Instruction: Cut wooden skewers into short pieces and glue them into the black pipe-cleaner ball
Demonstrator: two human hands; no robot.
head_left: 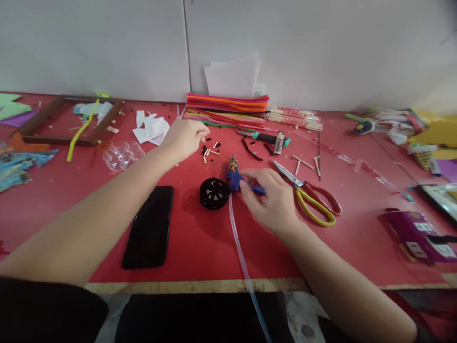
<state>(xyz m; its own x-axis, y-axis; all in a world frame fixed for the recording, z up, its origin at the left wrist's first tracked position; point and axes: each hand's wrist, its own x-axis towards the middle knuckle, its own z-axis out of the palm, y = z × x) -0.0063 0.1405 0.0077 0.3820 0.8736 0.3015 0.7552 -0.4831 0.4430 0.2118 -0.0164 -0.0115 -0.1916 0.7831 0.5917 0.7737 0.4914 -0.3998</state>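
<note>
My right hand (pixel 273 197) grips a blue hot glue gun (pixel 234 181), whose messy nozzle points away from me. A long translucent glue stick (pixel 238 240) trails from its back end over the table's front edge. Just left of the gun sits a black wheel-shaped piece (pixel 214 193) with spokes and pale gaps. Above the table, my left hand (pixel 185 136) is closed with its fingers curled together; whatever is in them is hidden. Close to its fingertips lie several short wooden stick pieces (pixel 207 152) and small black bits (pixel 217 145).
Scissors (pixel 303 188) with red and yellow handles lie right of my right hand. A black phone (pixel 149 227) rests under my left forearm. Pliers (pixel 266 137), pipe cleaners (pixel 226 102) and a clear plastic tray (pixel 123 155) lie farther back. A purple pouch (pixel 410 233) is at right.
</note>
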